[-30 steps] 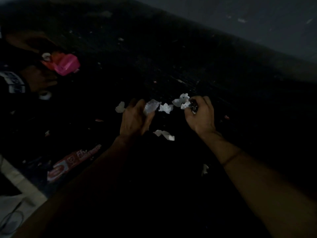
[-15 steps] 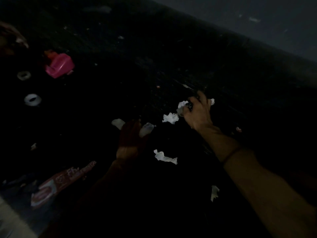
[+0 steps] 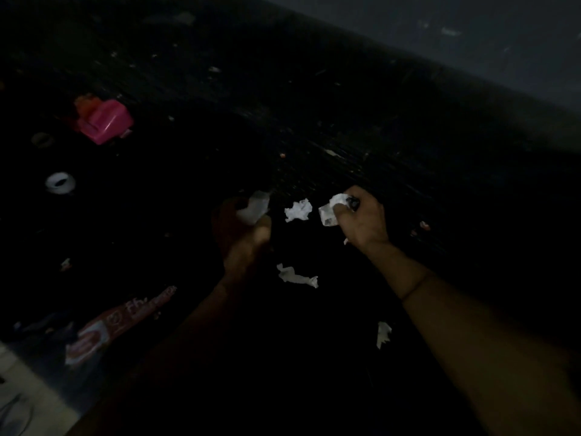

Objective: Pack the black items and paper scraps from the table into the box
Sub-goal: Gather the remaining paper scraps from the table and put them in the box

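Since both hands are full, the next pick turns on what lies loose between them. Farthest left, the left hand point(image 3: 243, 237) has its fingers curled round a pale scrap point(image 3: 255, 206) that sticks up above the thumb. Just right of it, the middle scrap point(image 3: 298, 210) lies free on the table point(image 3: 345, 121), touching neither hand and level with their fingertips. Its right edge is close to the paper the other hand carries. The right hand point(image 3: 361, 220) pinches a white scrap point(image 3: 331, 210) under the thumb, with a small black item point(image 3: 352, 202) tucked against the fingers. Nearer the person, a long scrap point(image 3: 297, 275) lies with its axis running left to right, below the gap between the wrists. I judge either hand could reach it. No box shows plainly in this dim view.
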Demonstrator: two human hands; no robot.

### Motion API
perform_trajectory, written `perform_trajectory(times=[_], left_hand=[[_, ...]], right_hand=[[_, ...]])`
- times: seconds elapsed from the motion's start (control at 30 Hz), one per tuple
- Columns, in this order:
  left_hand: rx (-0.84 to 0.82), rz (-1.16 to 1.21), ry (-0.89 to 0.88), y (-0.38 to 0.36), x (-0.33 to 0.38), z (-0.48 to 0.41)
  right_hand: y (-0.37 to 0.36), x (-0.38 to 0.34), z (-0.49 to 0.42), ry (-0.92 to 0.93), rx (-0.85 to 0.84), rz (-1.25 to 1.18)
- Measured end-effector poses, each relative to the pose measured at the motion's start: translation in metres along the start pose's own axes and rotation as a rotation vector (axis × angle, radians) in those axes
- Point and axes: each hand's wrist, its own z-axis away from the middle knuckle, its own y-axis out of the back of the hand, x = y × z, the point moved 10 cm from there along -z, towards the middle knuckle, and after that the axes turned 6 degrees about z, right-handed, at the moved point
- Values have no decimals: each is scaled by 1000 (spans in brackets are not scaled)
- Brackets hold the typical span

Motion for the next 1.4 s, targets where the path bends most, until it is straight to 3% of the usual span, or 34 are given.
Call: perform_trajectory(times=[0.1,0.17,0.27,0.33,0.47,0.53,0.73,0.9,1.03,1.3,1.4], left_hand=[[8,77,-45,-4,27,38],[-158,32,-88,-20,22,60],[-314,-248,-316,-33,28,87],[-279,-365,-501,-34,37,99],[-180,-294,-436,-28,26,94],[-191,-288,-461,-31,29,98],[-298,-587,-612,-54,28,111],[-406,-435,-554,-49,32,93],[-261,-343,-632,-22,73,67],[-709,-569,-836,-130,83,21],[-570,-417,-930,-120,86,29]], right_hand=[[3,15,14,-133,-17,-237],[1,30,23,-215,-24,-222],[2,42,30,-242,19,-122],[-1,43,31,-243,28,-106],[-12,41,33,-290,-25,-7],[-14,35,32,-272,-38,27],[-25,26,30,-188,-40,270],[-15,30,36,-80,79,559],[-17,37,34,-39,31,561],[-39,39,36,115,-160,600],[-42,30,39,201,-121,637]])
